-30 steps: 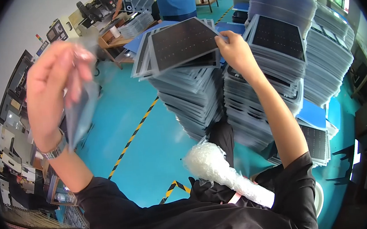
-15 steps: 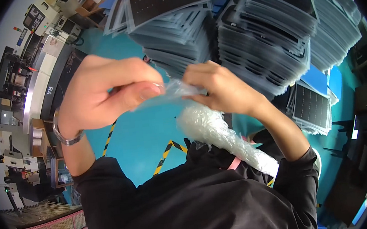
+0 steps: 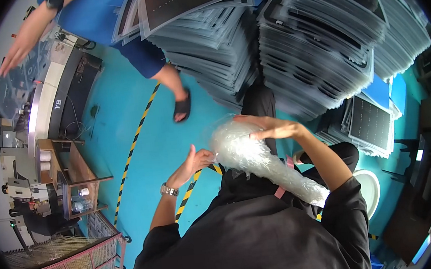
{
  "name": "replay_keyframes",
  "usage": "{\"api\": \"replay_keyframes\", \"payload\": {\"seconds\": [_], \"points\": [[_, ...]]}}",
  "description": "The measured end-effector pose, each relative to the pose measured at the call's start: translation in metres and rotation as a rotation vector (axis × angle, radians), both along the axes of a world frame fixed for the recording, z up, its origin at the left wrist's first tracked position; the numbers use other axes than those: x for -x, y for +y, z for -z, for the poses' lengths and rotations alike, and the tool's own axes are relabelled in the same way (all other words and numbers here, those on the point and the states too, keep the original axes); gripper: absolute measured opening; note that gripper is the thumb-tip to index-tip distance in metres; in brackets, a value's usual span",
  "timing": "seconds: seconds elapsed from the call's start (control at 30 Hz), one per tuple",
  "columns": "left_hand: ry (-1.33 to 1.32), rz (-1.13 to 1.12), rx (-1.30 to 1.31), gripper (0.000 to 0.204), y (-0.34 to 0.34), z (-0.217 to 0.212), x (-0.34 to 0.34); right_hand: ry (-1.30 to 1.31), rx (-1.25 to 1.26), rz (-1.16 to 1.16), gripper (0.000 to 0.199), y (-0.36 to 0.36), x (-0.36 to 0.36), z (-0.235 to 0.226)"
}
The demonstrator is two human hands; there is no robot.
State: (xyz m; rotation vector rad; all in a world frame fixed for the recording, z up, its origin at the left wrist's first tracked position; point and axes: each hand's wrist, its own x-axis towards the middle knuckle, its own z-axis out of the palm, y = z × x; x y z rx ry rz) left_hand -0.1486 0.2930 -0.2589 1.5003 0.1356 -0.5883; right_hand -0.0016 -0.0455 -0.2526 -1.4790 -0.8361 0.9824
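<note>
A long bundle wrapped in crinkled clear plastic film [image 3: 251,154] slants across my lap, with its bulky rounded end toward the middle and its thin end at my right side. My right hand [image 3: 269,127] is over the bulky end, thumb on the near side and fingers reaching across the far side. At the left edge of that end is my left hand [image 3: 193,166], its thumb raised apart and its fingertips touching the film. What is inside the wrapping cannot be made out.
Tall stacks of dark sheets with clear borders [image 3: 316,47] stand ahead and to the right. A person in blue [image 3: 98,16] is at the far left, arm stretched out. A pink wire rack [image 3: 78,267] and a wooden shelf [image 3: 76,168] stand left. Striped tape [image 3: 136,147] marks the floor.
My hands had a strip of clear film stretched between them, above the bundle; now both are lower, at its bulky end. The person in blue has come into view at the far left.
</note>
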Motion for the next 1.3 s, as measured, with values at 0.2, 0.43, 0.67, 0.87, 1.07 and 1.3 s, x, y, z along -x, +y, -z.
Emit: {"api": "replay_keyframes", "payload": {"seconds": [0.2, 0.43, 0.67, 0.87, 1.07, 1.3], "points": [[-0.888, -0.398, -0.753, 0.047, -0.054, -0.02, -0.019, -0.366, 0.069, 0.343, 0.071, 0.037, 0.005, 0.018], [-0.724, -0.173, -0.572, 0.078, -0.096, 0.019, -0.037, -0.425, 0.179, 0.406, 0.053, 0.058, 0.025, 0.028], [-0.447, -0.38, -0.262, 0.053, -0.09, 0.035, -0.031, -0.2, 0.224, 0.484, 0.058, 0.055, 0.038, 0.01], [-0.185, 0.135, -1.141, 0.07, -0.083, -0.047, -0.062, -0.191, 0.165, 0.622, 0.079, 0.033, 0.02, 0.04], [-0.989, 0.139, -0.458, 0.021, -0.148, -0.213, -0.124, -0.088, -0.182, 0.922, 0.037, -0.077, -0.012, -0.038], [-1.775, 0.249, -0.23, 0.025, -0.301, -0.278, -0.223, -0.285, -0.201, 1.101, 0.03, -0.163, 0.009, -0.144]]}}
